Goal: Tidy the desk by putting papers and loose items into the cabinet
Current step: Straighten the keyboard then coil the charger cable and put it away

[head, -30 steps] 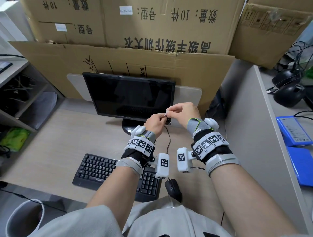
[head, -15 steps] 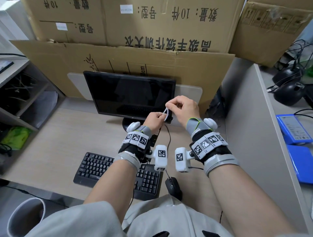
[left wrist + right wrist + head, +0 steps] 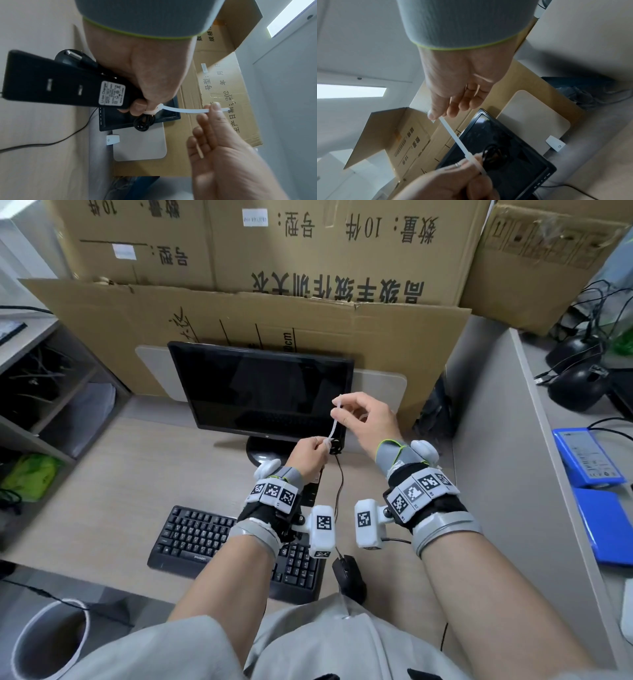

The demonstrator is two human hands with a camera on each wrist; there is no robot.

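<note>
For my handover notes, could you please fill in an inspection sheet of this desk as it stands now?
Surface: light wooden desk, monitor, keyboard, mouse.
Job's things: black power adapter with coiled cord, white cable tie around the coil.
Clutter: nothing seen.
Grippers: left hand grips adapter and coil; right hand pinches the tie's tail.
Cables: thin black cord hanging from the left hand.
Surroundings: cardboard boxes, side shelf, waste bin.

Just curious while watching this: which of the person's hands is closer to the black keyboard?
The left. The left hand grips the cable bundle just beyond the keyboard's far right end. The right hand pinches the white tie higher up, in front of the monitor.
</note>
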